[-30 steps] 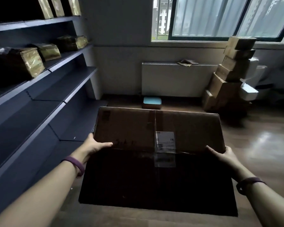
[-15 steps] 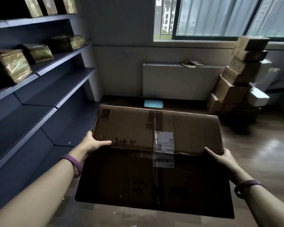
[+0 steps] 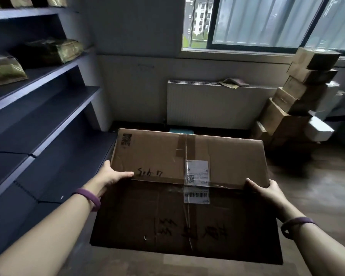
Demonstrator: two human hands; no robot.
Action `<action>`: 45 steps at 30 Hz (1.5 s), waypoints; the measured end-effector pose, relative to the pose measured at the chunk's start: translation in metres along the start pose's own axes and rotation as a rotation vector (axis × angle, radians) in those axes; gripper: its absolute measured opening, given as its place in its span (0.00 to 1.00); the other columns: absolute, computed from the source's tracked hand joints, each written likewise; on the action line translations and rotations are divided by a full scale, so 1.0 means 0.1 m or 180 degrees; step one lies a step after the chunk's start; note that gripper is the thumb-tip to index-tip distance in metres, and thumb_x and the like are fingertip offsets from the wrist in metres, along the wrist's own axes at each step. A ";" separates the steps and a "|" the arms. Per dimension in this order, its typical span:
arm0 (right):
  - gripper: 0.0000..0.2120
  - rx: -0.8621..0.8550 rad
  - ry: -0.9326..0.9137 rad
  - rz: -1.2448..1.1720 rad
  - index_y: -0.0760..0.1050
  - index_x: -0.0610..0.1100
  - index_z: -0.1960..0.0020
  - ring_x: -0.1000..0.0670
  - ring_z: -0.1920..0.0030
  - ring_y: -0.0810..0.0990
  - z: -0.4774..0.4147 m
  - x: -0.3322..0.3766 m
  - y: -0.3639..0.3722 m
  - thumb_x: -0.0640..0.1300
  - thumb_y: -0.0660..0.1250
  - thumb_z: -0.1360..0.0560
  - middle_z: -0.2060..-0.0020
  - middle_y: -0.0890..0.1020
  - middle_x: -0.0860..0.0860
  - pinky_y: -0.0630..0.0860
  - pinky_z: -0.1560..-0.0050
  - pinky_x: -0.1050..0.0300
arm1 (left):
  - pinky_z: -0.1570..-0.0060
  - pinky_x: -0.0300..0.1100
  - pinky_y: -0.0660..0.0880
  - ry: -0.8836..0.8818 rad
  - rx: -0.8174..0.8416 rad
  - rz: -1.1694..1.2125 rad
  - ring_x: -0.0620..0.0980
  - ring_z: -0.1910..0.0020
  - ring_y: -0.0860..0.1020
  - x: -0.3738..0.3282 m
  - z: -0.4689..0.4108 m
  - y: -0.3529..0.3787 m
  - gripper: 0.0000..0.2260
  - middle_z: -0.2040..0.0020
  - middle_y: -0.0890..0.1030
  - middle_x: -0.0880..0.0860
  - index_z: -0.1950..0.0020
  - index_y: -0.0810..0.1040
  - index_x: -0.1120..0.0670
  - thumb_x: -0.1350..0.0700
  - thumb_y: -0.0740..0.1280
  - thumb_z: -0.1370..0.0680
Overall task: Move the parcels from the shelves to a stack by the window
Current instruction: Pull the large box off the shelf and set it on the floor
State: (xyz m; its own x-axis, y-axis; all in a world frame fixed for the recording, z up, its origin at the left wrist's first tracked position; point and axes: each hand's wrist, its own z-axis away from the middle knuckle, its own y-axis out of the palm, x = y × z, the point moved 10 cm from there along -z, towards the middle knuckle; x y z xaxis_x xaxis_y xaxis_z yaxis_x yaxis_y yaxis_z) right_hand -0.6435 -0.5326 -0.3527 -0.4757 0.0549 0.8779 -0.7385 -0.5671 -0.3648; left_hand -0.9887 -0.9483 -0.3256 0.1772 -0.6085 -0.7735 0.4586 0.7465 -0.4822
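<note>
Gripping well? Left hand (image 3: 112, 176) and right hand (image 3: 267, 192) clasp near corners of the box (image 3: 157, 154), centre frame.
— Yes. Keep it level; walk it to the stack (image 3: 299, 98), right of frame.

- Large brown cardboard parcel (image 3: 157, 156), taped shut, white label (image 3: 196, 172) across its near edge, held aloft between left hand (image 3: 112, 176) and right hand (image 3: 267, 193).
- Uneven stack (image 3: 299, 100) of cardboard parcels by the window (image 3: 267, 22).
- Gold-wrapped parcels (image 3: 54, 49) lie on dark shelves (image 3: 48, 108).
</note>
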 end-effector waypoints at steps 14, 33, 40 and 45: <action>0.29 0.0051 -0.0161 0.0063 0.75 0.34 0.35 0.40 0.41 0.81 -2.25 1.02 0.32 0.50 0.77 0.28 0.42 0.82 0.39 0.76 0.35 0.46 | 0.35 0.52 0.72 0.0168 -0.0126 0.0305 0.57 0.38 0.75 -1.44 -1.71 0.38 0.38 0.35 0.76 0.59 0.29 0.65 0.59 0.56 0.81 0.33; 0.47 -0.0143 -0.0218 0.0273 0.61 0.38 0.25 0.42 0.33 0.74 -5.50 2.52 0.70 0.56 0.80 0.33 0.32 0.75 0.43 0.71 0.33 0.49 | 0.49 0.46 0.78 0.0251 -0.0187 0.0688 0.54 0.48 0.81 -3.18 -4.38 0.92 0.23 0.45 0.83 0.56 0.39 0.77 0.53 0.62 0.78 0.31; 0.22 0.0029 -0.0253 0.0318 0.79 0.38 0.43 0.46 0.48 0.83 -6.32 2.90 1.29 0.46 0.80 0.32 0.48 0.85 0.43 0.76 0.45 0.53 | 0.66 0.40 0.76 0.0117 -0.0320 0.0825 0.48 0.60 0.81 -3.48 -5.63 0.83 0.19 0.55 0.83 0.50 0.43 0.77 0.52 0.53 0.79 0.31; 0.20 -0.0155 -0.0289 0.0206 0.78 0.44 0.40 0.49 0.48 0.81 -6.89 3.11 1.64 0.46 0.78 0.29 0.46 0.83 0.47 0.74 0.44 0.55 | 0.62 0.42 0.76 0.0006 0.0283 0.0617 0.49 0.54 0.82 -3.81 -6.56 0.92 0.19 0.48 0.83 0.51 0.41 0.76 0.47 0.54 0.77 0.29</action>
State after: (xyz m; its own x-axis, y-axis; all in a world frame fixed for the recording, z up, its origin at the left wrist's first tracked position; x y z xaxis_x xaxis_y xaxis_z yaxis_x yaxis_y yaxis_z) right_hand -1.2412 -0.0424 -0.3534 -0.4796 -0.0563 0.8757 -0.7311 -0.5262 -0.4342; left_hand -1.5855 -0.4708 -0.3454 0.2679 -0.4553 -0.8491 0.4912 0.8227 -0.2862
